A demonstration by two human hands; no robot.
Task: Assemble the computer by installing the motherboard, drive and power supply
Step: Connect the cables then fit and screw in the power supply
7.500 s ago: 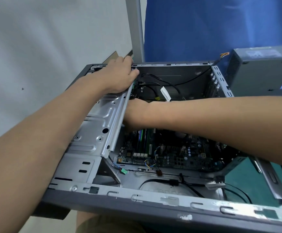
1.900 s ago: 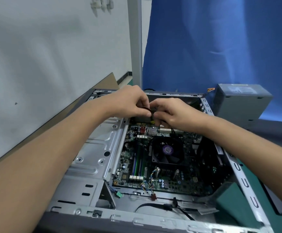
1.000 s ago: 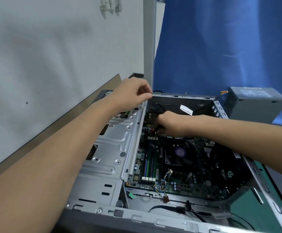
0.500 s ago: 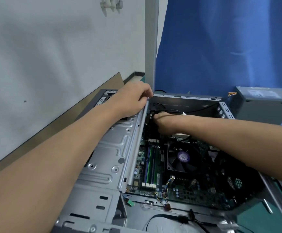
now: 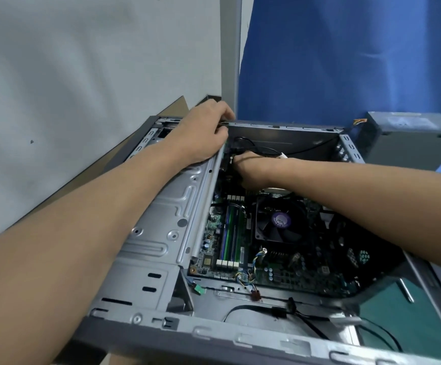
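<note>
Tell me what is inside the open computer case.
A motherboard with a CPU fan, memory modules and cables. The right hand reaches into the far corner; what it touches is covered.

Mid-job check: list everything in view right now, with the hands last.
computer case: one, grey, lying open on its side
drive cage: one, silver, left part of case
motherboard: one, dark, inside case
cooler fan: one, black with purple label, on motherboard
power supply: one, grey, outside case, far right
mat: one, green, lower right
backdrop: one, blue, behind case
left hand: grips drive cage's far end
right hand: reaches in beside cage edge, fingers hidden
</note>
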